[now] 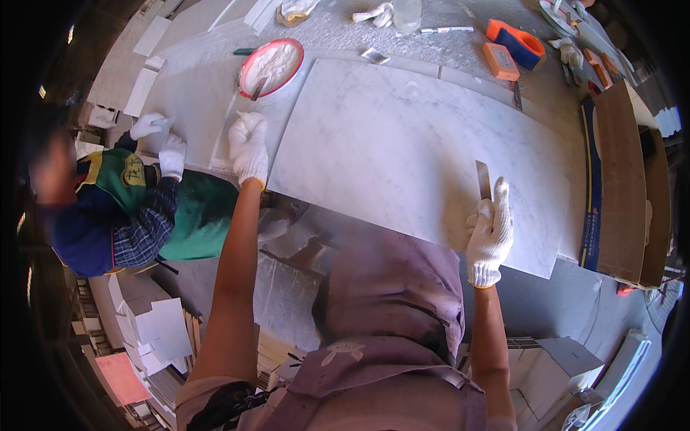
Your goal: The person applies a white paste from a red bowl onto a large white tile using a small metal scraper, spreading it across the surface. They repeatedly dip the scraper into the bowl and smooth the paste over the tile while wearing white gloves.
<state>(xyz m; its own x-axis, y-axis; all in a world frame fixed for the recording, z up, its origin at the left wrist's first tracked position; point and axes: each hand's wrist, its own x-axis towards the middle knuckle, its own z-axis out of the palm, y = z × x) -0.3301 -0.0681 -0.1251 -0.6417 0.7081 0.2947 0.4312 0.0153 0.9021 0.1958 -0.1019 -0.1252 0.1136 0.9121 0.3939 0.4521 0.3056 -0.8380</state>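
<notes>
A large white, grey-veined marble slab lies flat in front of me. My right hand, in a white knit glove, is over its near right part and grips a scraper with a flat metal blade. At the slab's left edge is my left hand, also gloved. Its fingers are curled closed, and whatever they hold, if anything, is hidden. Just beyond it stands a red-rimmed bowl of white paste, with a putty knife resting in it.
A co-worker in white gloves works at the left. Behind the slab lie an orange block, an orange-and-blue tool, a marker and a glove. A cardboard box stands close by at the right.
</notes>
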